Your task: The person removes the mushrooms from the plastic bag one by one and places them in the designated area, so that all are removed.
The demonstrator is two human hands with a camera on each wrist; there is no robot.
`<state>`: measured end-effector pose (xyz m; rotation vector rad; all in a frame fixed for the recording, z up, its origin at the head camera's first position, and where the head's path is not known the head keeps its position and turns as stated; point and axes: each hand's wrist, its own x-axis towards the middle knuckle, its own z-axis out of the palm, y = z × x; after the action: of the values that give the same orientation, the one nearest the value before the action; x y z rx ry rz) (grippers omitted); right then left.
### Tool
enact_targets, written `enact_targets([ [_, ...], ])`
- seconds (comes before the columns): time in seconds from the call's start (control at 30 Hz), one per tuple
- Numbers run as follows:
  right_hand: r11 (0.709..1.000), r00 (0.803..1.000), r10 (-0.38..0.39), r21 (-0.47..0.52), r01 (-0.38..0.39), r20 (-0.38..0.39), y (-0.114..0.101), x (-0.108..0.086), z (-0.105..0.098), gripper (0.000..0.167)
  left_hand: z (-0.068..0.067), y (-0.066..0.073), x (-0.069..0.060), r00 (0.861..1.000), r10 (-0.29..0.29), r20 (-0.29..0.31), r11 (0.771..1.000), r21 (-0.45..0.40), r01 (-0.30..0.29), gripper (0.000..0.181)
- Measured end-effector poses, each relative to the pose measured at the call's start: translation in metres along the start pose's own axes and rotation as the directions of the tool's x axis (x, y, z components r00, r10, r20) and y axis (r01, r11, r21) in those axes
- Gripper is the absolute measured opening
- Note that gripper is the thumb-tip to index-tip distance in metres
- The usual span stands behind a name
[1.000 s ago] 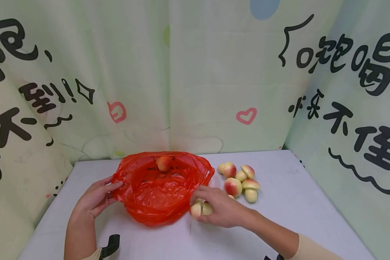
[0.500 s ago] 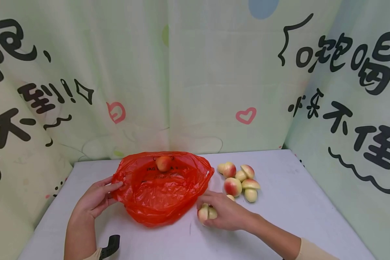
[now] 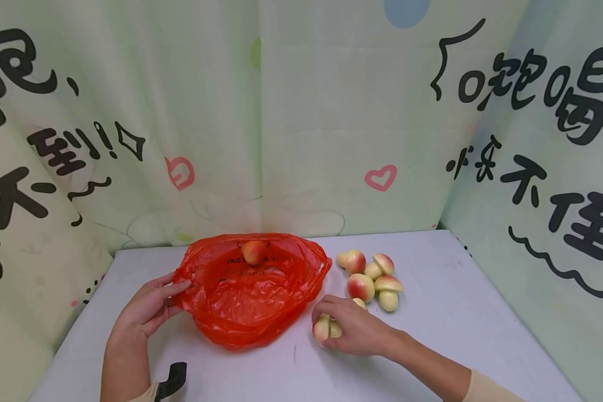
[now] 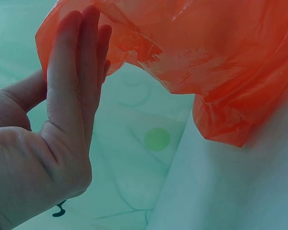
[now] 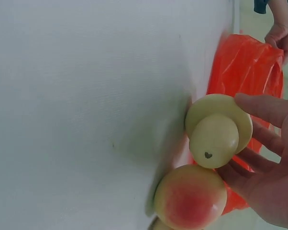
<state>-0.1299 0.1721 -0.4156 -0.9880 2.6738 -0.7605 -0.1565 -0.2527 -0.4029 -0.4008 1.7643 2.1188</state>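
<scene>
A red plastic bag (image 3: pixel 251 301) lies spread with its mouth wide on the white table. My left hand (image 3: pixel 148 304) pinches its left rim between thumb and fingers; straight fingers (image 4: pixel 65 62) line the film in the left wrist view. One round red-and-yellow piece (image 3: pixel 253 253) shows against the bag's back wall. To the right of the bag, my right hand (image 3: pixel 354 329) holds a toy mushroom (image 5: pixel 216 139), thumb on its cap and fingers behind. Whether that mushroom touches the table I cannot tell. Beside it in the right wrist view sits another red-capped piece (image 5: pixel 192 196).
Several toy mushrooms stand in a group at the back right, among them one with a cream stem (image 3: pixel 388 293) and a round red one (image 3: pixel 360 287). A patterned curtain (image 3: pixel 301 139) encloses the white table (image 3: pixel 457 312) at the back and sides.
My right hand has drawn back rightward from the bag's right rim, still holding the toy mushroom, and is now lower beside the group. My left hand and the bag have barely moved.
</scene>
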Motion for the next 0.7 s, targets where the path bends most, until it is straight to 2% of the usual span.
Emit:
enact_targets([
  [0.23,0.999,0.999,-0.025,-0.04,0.024,-0.03,0.001,-0.007,-0.001,0.029,0.001,0.0,0.001,1.0,-0.001,0.004,1.0,0.006,0.001,0.08],
  [0.7,0.999,1.0,0.016,-0.029,-0.016,-0.01,0.003,-0.012,-0.008,0.035,0.002,0.0,0.001,1.0,0.005,0.011,1.0,0.009,-0.005,0.08],
])
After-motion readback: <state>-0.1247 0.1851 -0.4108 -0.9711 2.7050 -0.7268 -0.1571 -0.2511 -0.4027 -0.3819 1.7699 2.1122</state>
